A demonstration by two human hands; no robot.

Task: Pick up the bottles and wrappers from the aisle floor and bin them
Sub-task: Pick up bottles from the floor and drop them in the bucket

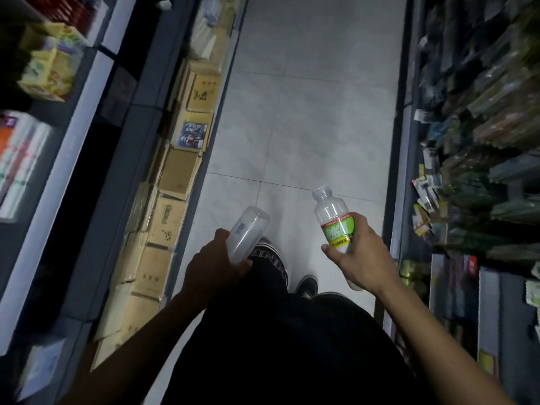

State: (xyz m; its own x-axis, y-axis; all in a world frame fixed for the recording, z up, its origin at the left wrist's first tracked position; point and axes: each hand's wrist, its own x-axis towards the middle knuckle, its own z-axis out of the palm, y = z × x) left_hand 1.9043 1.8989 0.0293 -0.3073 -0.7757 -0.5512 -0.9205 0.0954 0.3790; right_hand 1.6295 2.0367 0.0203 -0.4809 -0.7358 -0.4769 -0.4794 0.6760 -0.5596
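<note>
While both arms reach forward over a pair of dark trousers (271, 331), the grey tiled aisle floor (306, 112) runs straight ahead and serves as the landmark for everything else. To the left of the floor stands a tall shelf unit (87, 135) with a long row of cardboard boxes (175, 171) stacked along its base, right at the floor's edge; higher shelves there carry yellow and white packs, too blurred to read. To the right of the floor a second shelf unit (479, 141) holds dark green and black packets, with small price tags hanging at its lip. Above the near end of the floor, the left hand (216, 270) is wrapped around a clear bottle (248, 232), fingers and thumb curled tight on its lower half, the bottle tilted with its far end pointing up and away. Near it, over the right side of the floor, the right hand (362, 258) clasps a bottle with a green label (336, 220), thumb and fingers pressed round the label, the open neck upright and capless. Two dark shoes (306, 285) stand on the floor between the hands.
</note>
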